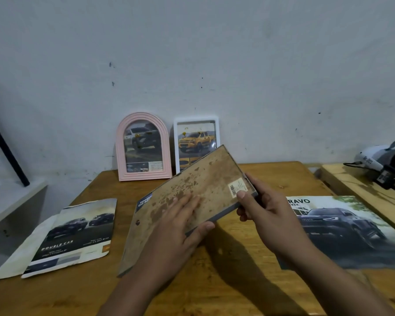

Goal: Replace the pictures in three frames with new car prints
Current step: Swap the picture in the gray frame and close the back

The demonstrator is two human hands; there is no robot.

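head view. the third frame (196,201) is held back-side up above the middle of the wooden tabletop (249,265), its stained brown backing board facing the camera and a barcode sticker near its right end. its long axis runs diagonally, low at the near left and rising to the far right corner, which points toward the wall. the left hand (176,224) lies on the backing with straight fingers pressing flat and the thumb under the near edge, apparently to seat the board; the right hand (265,206) grips the frame's right end, thumb on top and fingers curled beneath, steadying it clear of the tabletop. a blue strip of a car print (144,201) shows at the frame's upper left edge, so a new print is judged to be inside or going in.

behind the held frame, leaning upright on the wall, stand a pink arched frame (143,147) and, to its right, a white frame (196,142), each showing a car picture and judged done. left of the held frame lies a loose "double cab" print (78,233) flat on the tabletop; right of it lies a larger dark-car print (342,229). farther right, a white headset (383,163) rests on a second wooden surface.
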